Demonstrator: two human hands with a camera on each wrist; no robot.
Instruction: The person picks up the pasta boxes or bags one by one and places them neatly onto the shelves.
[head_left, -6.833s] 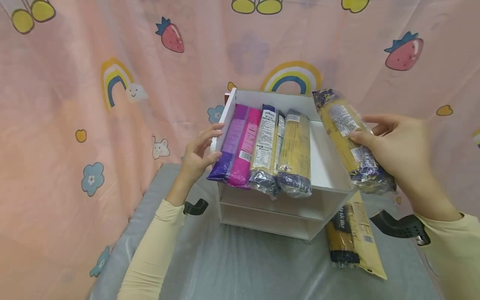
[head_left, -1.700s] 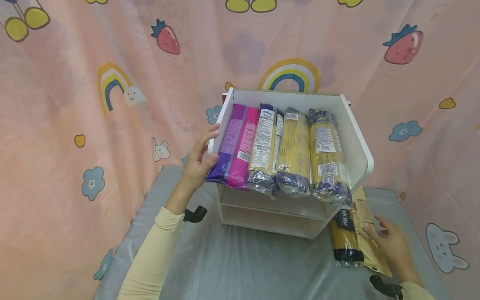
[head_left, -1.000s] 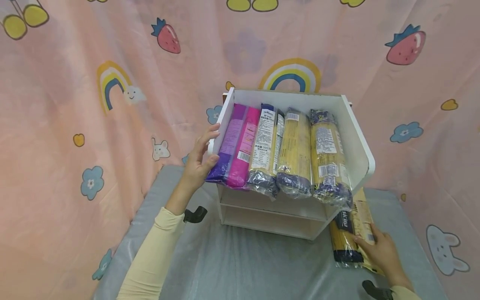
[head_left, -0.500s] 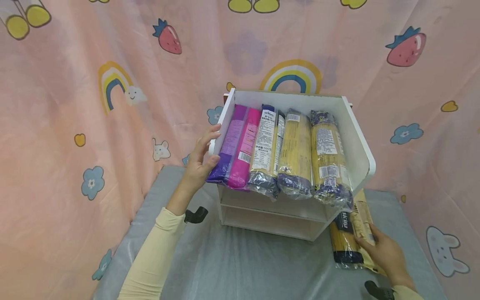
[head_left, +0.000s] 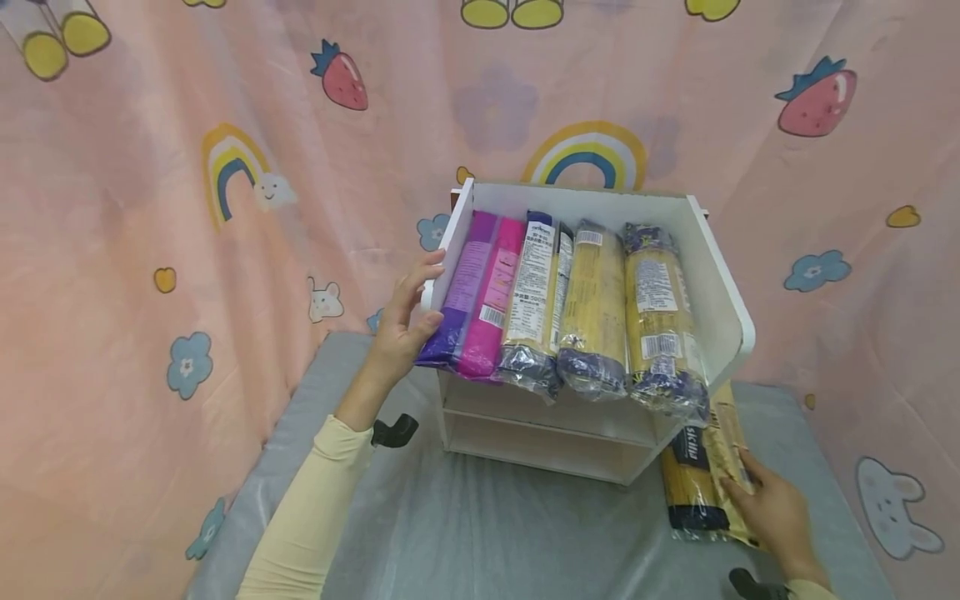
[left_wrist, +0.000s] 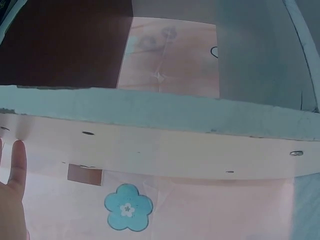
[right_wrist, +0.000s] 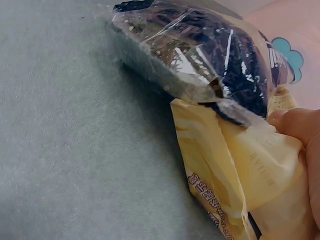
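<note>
In the head view the left hand (head_left: pixel 401 333) rests on the left side wall of the white shelf unit (head_left: pixel 720 292), fingers along its edge. Its fingertips touch the outer panel (left_wrist: pixel 150 150) in the left wrist view. Beside the unit's right side, the right hand (head_left: pixel 776 512) grips the cream-yellow packet (head_left: pixel 731 450), thumb on its left side. That packet lies against a dark-labelled pasta pack (head_left: pixel 692 483). On the top shelf lie a purple and pink packet (head_left: pixel 480 300), a white-labelled pack (head_left: pixel 531 292) and two yellow pasta packs (head_left: pixel 592 300), (head_left: pixel 656 308).
Two lower shelves (head_left: pixel 547 446) of the unit stand open to the front. A grey cloth (head_left: pixel 480 533) covers the table. Behind it hangs a pink patterned curtain (head_left: pixel 375 167). Black wrist mounts sit on both forearms.
Since the earliest frame, the right hand has let go of a yellow pasta pack, now at the right of the top shelf, and moved down to the cream-yellow packet. The left hand has barely shifted.
</note>
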